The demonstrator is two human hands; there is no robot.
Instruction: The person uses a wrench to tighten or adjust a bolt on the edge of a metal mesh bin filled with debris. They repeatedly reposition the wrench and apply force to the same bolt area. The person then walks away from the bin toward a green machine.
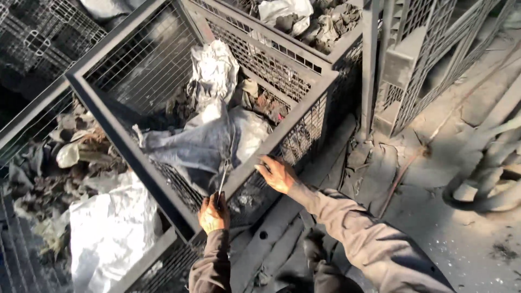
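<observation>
sack (206,142) in wire cage (119,142), bags (108,228) left

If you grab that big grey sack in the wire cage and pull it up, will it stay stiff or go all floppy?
Probably floppy: the grey sack lies crumpled in folds over the scraps in the wire cage. It looks thin, so likely light for its size. It might snag on the mesh, since the left hand pulls a strip near the rim while the right hand rests there.

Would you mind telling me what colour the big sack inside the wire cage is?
The sack is dusty grey, best seen in the head view.
</observation>
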